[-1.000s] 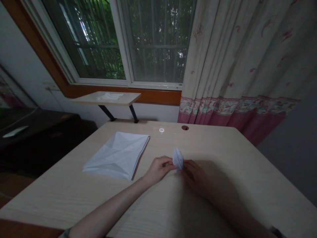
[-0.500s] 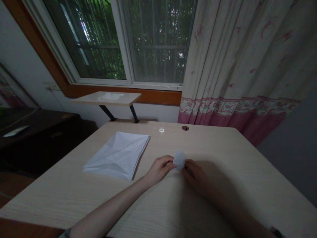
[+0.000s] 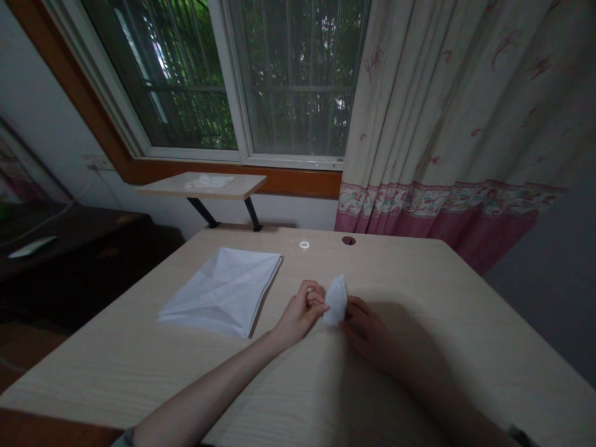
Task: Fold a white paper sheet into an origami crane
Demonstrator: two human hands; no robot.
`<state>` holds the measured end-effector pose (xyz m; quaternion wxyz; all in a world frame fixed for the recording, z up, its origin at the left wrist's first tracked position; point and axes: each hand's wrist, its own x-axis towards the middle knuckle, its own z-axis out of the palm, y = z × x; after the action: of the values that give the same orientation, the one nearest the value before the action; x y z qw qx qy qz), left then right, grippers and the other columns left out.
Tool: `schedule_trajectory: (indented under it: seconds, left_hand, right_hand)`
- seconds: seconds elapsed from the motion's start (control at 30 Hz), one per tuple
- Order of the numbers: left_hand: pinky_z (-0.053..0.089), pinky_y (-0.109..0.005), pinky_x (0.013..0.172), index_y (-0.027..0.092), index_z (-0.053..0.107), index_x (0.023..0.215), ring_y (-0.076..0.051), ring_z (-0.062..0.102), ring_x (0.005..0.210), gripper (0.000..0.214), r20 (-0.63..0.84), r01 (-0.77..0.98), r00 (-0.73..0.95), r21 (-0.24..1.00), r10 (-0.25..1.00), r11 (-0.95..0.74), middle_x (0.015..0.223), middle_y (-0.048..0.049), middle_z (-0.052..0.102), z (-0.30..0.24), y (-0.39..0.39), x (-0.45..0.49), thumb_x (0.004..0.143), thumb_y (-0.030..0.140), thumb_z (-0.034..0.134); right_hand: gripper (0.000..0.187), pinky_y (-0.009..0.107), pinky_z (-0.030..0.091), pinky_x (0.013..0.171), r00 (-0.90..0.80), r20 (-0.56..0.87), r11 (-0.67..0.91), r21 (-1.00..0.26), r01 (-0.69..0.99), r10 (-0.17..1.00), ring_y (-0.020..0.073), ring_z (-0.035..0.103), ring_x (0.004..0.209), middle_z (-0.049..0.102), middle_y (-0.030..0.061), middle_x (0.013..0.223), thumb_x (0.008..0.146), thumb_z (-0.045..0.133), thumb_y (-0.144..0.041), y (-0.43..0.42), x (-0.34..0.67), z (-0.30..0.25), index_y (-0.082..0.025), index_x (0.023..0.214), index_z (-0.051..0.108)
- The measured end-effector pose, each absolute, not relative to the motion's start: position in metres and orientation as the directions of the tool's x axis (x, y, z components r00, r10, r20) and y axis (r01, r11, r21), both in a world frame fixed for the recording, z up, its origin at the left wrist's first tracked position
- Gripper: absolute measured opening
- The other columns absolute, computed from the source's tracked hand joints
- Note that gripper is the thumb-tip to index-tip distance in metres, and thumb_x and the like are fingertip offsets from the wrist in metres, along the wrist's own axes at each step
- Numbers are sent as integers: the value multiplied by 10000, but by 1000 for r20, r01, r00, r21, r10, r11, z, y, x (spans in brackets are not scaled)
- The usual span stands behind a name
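A small folded piece of white paper (image 3: pixel 336 299) stands upright on the light wooden table (image 3: pixel 419 298), held between both hands. My left hand (image 3: pixel 302 311) pinches its left edge with the fingers curled. On the paper's right side my right hand (image 3: pixel 367 329) grips it, fingers closed, in shadow. A stack of creased white paper sheets (image 3: pixel 222 289) lies flat on the table to the left of my left hand.
A round cable hole (image 3: pixel 347 240) and a small bright ring (image 3: pixel 304 245) sit near the table's far edge. Beyond are a wall shelf (image 3: pixel 205 184), a window and a flowered curtain (image 3: pixel 456 124). A dark cabinet (image 3: pixel 69 248) stands left.
The small paper has been turned and now stands taller, its tip pointing up. My left fingers have risen along its edge. The flat sheets have not moved.
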<state>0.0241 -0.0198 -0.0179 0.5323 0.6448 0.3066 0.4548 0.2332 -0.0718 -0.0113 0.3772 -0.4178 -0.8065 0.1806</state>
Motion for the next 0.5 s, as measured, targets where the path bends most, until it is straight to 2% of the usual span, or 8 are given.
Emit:
schedule_trajectory:
  seconds: [0.13,0.27,0.37,0.5]
  left_hand:
    - [409,-233,644,200,480,971,-120,552,694,260,254,-16,429,962,867,-274,773,30,568,-16,-22,22,893,356,673]
    - [416,-237,660,192,517,981,-128,546,708,171,305,120,448,911,840,-394,770,24,568,-11,-26,17,963,350,580]
    - [429,-249,692,191,542,1000,-139,566,741,156,337,223,474,848,814,-481,826,4,598,-7,-30,15,1004,344,511]
    - [464,-277,771,195,584,1060,-166,609,831,169,331,282,524,802,784,-527,917,-29,647,1,-34,17,1028,316,470]
  right_hand:
    - [311,408,547,922,-348,463,579,-650,491,815,230,622,1054,609,110,1217,909,519,-181,-75,231,-4,-231,1215,540]
    - [215,352,547,774,-318,436,539,-678,500,842,199,614,837,621,47,958,882,514,-165,-77,228,0,-239,1083,533]
    - [186,343,527,743,-289,424,512,-676,529,858,194,596,806,606,34,922,858,508,-153,-77,227,-4,-243,1020,518]
    - [255,346,532,750,-292,419,511,-684,521,860,193,596,816,602,36,940,823,499,-110,-78,227,-10,-250,1036,499]
